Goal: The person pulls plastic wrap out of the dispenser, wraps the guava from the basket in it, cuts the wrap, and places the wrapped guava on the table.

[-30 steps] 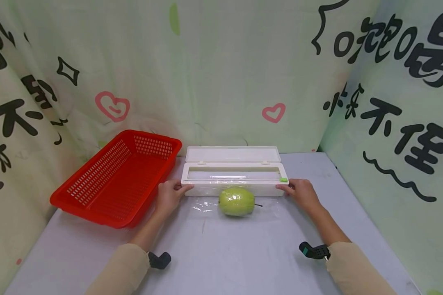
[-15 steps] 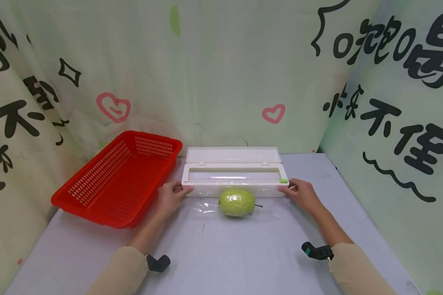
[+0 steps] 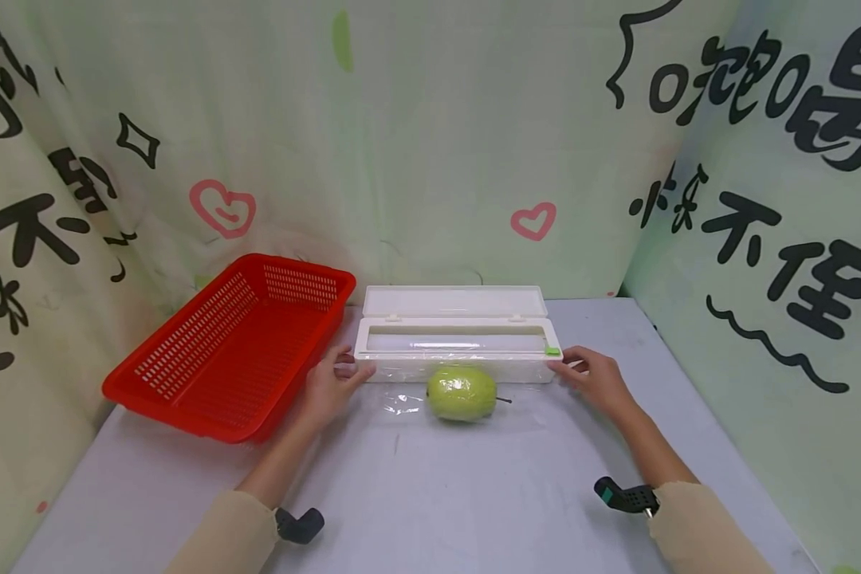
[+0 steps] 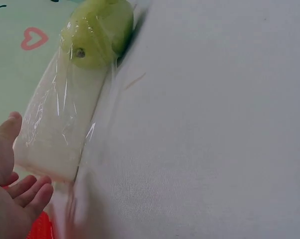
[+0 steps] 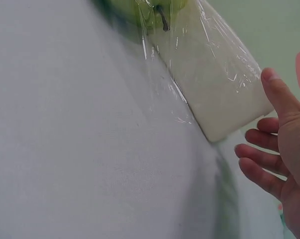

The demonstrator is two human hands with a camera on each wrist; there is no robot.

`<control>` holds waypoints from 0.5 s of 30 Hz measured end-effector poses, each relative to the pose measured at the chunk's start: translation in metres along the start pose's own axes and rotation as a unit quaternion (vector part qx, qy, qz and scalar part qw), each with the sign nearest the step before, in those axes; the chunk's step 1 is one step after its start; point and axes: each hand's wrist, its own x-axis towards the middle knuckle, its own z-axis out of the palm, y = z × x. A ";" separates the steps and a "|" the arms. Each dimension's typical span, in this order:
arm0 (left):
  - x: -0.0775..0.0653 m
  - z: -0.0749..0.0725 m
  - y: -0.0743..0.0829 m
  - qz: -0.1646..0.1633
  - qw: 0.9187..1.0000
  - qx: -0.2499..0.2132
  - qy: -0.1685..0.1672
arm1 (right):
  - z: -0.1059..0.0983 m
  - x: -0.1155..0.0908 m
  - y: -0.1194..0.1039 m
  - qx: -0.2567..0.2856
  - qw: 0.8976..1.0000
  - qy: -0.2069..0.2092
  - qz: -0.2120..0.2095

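Observation:
A white cling film dispenser (image 3: 402, 371) stands at the middle back of the table, its lid tipped back. Clear cling film (image 4: 65, 109) hangs down its front and over a green pear-like fruit (image 3: 461, 393), whose dark stem points right. My left hand (image 3: 336, 387) is at the dispenser's left end, thumb tip by the front corner. At the right end is my right hand (image 3: 594, 381), its thumb tip at that corner. Both wrist views show the fingers loosely spread with nothing gripped between them.
To the left, a red plastic basket (image 3: 215, 430) sits tilted close beside my left hand and forearm. A green slider (image 3: 552, 351) is at the right end of the dispenser's frame. A printed curtain (image 3: 430, 143) stands behind the white table (image 3: 459, 502).
Both hands have loosened and eased slightly outward from the dispenser's ends, and the forearms have spread apart a little. The dispenser and fruit stay in place.

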 end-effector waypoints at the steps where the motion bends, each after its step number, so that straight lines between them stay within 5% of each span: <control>1: -0.003 -0.001 0.002 -0.006 1.000 0.001 0.002 | -0.001 -0.002 0.000 -0.002 1.000 0.008 -0.006; 6: -0.015 -0.003 0.013 0.001 1.000 0.027 0.008 | -0.001 -0.010 -0.005 0.001 0.997 0.064 -0.040; 15: -0.025 0.009 0.035 0.154 0.986 0.044 -0.036 | 0.008 -0.022 -0.030 0.007 0.976 0.160 -0.148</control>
